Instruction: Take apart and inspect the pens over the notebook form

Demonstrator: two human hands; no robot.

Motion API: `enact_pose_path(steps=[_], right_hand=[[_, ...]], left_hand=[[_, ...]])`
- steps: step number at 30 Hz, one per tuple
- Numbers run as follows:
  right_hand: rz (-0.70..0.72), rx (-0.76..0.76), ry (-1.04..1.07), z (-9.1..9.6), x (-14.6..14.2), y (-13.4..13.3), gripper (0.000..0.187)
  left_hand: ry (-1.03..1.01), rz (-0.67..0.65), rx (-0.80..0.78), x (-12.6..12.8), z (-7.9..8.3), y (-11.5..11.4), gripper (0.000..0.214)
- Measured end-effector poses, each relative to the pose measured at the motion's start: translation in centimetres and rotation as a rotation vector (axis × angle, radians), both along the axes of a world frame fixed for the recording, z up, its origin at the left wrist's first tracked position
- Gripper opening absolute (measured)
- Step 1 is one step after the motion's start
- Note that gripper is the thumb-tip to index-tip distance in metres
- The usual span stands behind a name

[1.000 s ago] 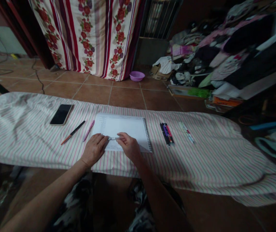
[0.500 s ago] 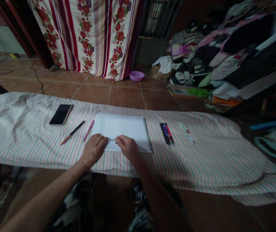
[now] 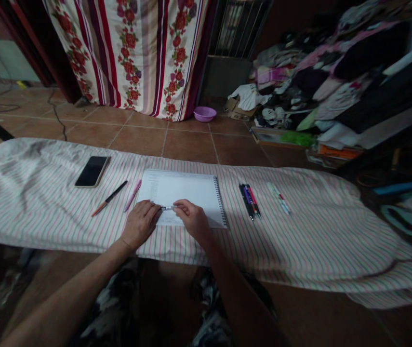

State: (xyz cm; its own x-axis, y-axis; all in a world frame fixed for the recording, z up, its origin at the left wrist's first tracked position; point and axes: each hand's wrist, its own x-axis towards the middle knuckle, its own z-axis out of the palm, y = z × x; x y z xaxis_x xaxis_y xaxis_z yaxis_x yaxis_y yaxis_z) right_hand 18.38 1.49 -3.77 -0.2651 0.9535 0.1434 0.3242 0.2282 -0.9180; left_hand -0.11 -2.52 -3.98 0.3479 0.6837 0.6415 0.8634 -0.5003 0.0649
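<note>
Right hand (image 3: 192, 219): fingers clamped on a slim pale pen (image 3: 168, 207), which lies roughly level over the lower part of a spiral notebook (image 3: 187, 188). Left hand (image 3: 141, 221): laid over the notebook's lower left corner, fingers close together at the pen's other end; whether they grip it cannot be told. Left of the notebook on the striped cloth (image 3: 310, 226): a pink pen (image 3: 132, 195), an orange-and-black pen (image 3: 109, 198) and a phone (image 3: 92, 171).

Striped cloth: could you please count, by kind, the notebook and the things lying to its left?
Notebook: 1
Phone: 1
Pink pen and black-and-orange pen: 2
Total: 4
</note>
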Motion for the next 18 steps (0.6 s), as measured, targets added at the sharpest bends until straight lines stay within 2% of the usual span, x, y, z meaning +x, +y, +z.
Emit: enact_pose_path(steps=[4,8,18], right_hand=[[0.003,-0.017,0.011,-0.2,-0.1,0.0,0.011],[0.002,0.025,-0.098,0.2,-0.1,-0.1,0.011],[0.009,0.147,-0.325,1.0,-0.3,-0.4,0.026]], left_hand=[[-0.001,-0.006,0.032,0.0,0.0,0.0,0.013],[0.002,-0.021,0.040,-0.1,-0.1,0.1,0.013],[0.038,-0.024,0.045,-0.3,0.1,-0.2,0.010]])
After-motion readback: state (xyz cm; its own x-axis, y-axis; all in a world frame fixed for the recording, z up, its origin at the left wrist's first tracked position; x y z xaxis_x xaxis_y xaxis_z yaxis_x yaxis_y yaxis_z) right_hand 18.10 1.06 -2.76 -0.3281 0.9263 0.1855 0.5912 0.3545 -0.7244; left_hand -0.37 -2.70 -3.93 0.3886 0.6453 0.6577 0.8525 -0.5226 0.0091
